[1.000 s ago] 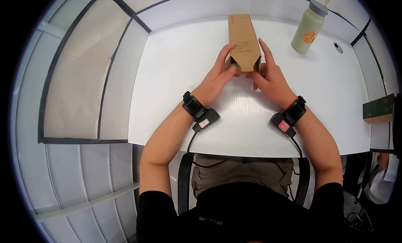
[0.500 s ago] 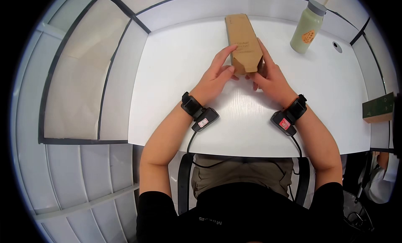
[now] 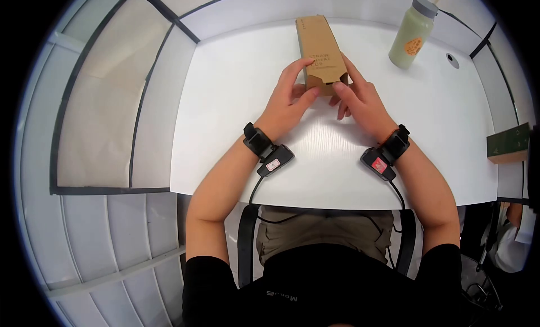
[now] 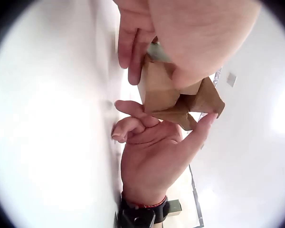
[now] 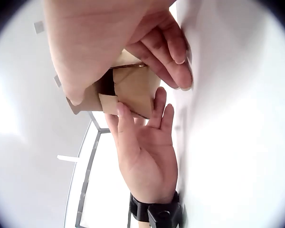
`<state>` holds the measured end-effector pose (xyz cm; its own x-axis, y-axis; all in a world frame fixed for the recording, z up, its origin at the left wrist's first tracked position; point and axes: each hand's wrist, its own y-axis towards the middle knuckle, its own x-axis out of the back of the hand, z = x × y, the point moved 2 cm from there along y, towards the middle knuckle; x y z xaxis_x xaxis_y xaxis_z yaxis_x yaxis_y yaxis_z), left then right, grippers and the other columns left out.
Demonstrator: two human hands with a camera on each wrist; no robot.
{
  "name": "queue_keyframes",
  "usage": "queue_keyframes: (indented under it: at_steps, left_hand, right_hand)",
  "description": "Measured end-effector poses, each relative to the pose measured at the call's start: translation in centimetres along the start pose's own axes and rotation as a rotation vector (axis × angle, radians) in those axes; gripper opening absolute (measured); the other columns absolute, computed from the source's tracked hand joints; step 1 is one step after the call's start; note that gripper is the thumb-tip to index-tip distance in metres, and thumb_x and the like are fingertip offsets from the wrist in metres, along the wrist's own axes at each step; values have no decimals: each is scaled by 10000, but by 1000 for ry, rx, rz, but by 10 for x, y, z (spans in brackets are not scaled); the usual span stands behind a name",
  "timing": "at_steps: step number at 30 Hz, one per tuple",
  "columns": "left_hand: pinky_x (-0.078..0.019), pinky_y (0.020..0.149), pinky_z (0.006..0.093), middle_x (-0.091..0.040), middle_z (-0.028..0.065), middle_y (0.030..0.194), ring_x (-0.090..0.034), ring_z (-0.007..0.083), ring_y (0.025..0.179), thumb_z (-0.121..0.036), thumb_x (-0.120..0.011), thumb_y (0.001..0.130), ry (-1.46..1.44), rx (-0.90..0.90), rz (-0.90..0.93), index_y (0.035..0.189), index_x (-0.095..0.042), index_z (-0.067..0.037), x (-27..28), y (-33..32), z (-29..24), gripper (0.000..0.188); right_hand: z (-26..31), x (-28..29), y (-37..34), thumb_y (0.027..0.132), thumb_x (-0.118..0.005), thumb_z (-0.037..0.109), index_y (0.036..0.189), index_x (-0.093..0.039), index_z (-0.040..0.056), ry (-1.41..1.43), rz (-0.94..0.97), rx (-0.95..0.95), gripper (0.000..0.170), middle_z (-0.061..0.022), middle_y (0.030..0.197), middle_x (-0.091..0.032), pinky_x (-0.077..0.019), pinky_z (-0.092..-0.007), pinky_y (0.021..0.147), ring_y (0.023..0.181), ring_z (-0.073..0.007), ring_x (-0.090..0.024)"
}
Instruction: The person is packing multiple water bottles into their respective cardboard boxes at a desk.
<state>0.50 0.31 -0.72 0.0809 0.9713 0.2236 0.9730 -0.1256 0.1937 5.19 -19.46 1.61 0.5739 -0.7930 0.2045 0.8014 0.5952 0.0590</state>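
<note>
A long brown cardboard box (image 3: pixel 319 43) with dark print on its upper face lies between both hands, its far end angled left in the head view. My left hand (image 3: pixel 286 104) holds it along the left side, and its thumb presses a small end flap (image 5: pixel 108 103) in the right wrist view. On the opposite side my right hand (image 3: pixel 365 106) grips the near corner. Its thumb touches the edge of the top flap (image 4: pixel 210 99), seen in the left wrist view. The near end stands partly unfolded, with a dark gap (image 5: pixel 106 83) between the flaps.
A pale green bottle (image 3: pixel 409 37) with a grey lid and orange sticker stands at the back right of the white table (image 3: pixel 225 74). A round cable hole (image 3: pixel 452 60) is beside it. At the right edge is a dark green box (image 3: pixel 508 144). Low white panels (image 3: pixel 242 17) border the table.
The box's far end has swung left and its near end has shifted slightly left and away. My right thumb has moved up onto the top flap. The left hand keeps its hold.
</note>
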Motion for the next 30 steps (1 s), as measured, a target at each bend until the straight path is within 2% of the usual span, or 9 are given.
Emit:
queue_keyframes:
  at_steps: [4,7,13,16,19,23,24,26,30]
  left_hand:
    - [-494,985,347,-476,122,1460,-625,226,1176,-41,-517,1033,-49,-32,-63,1541,-300,-129,3,-1,1,559]
    - [-494,993,355,-385,117,1527,-603,237,1215,-23,-503,1026,-142,-11,-48,1537,-308,-124,5,-4,-5,557]
    - [-482,1012,364,-395,115,1507,-575,235,1242,-33,-529,1018,-99,-12,-40,1543,-297,-130,3,-4,-6,582]
    - [-462,1041,376,-373,121,1514,-552,232,1267,-75,-542,1023,-109,-22,50,1553,-271,-129,2,-4,-5,597]
    - [-445,1062,382,-339,128,1532,-540,235,1274,-139,-547,1039,-153,-31,49,1552,-249,-122,-1,-6,-12,594]
    - [-460,1051,377,-348,148,1508,-556,253,1242,-192,-551,1055,-189,-24,-53,1518,-255,-119,-9,-4,-12,554]
    - [-499,949,351,-487,131,1394,-586,219,1176,-236,-604,1038,-153,1,-109,1501,-247,-115,-10,-2,-10,597]
    - [-512,945,348,-472,134,1401,-583,212,1173,-227,-585,1045,-210,-75,-149,1493,-284,-100,-17,1,-8,554]
    - [-517,973,361,-435,145,1423,-595,234,1171,-181,-557,1051,-22,-152,-255,1488,-328,-93,-23,6,1,501]
  right_hand:
    - [-6,-4,-2,1009,-591,390,1639,-103,122,-62,72,65,840,-114,860,-706,-496,-276,613,647,-155,-644]
    - [-10,-3,-2,1010,-594,375,1641,-62,117,34,128,83,865,-109,880,-713,-496,-281,626,655,-149,-642]
    - [-8,0,0,1018,-574,295,1637,-113,120,71,46,-42,792,-104,856,-717,-505,-294,634,627,-152,-646]
    - [-5,-1,-1,1021,-563,266,1631,-137,109,17,-10,-18,761,-108,814,-711,-514,-296,632,599,-161,-642]
    - [-6,-2,0,1022,-566,251,1631,-134,98,-17,-4,7,762,-112,784,-707,-523,-302,632,580,-163,-634]
    - [-9,-5,1,1023,-570,256,1632,-124,94,-98,-10,43,772,-114,773,-709,-529,-305,623,567,-158,-626]
    - [-8,-6,2,1015,-583,267,1627,-124,69,-107,2,44,791,-115,749,-705,-528,-303,621,564,-157,-630]
    - [-11,-7,2,990,-620,306,1621,-136,48,-117,-2,63,837,-114,694,-687,-523,-292,603,551,-158,-632]
    - [-8,-10,4,951,-667,349,1605,-214,31,-125,-116,74,857,-110,639,-667,-519,-286,563,528,-160,-634]
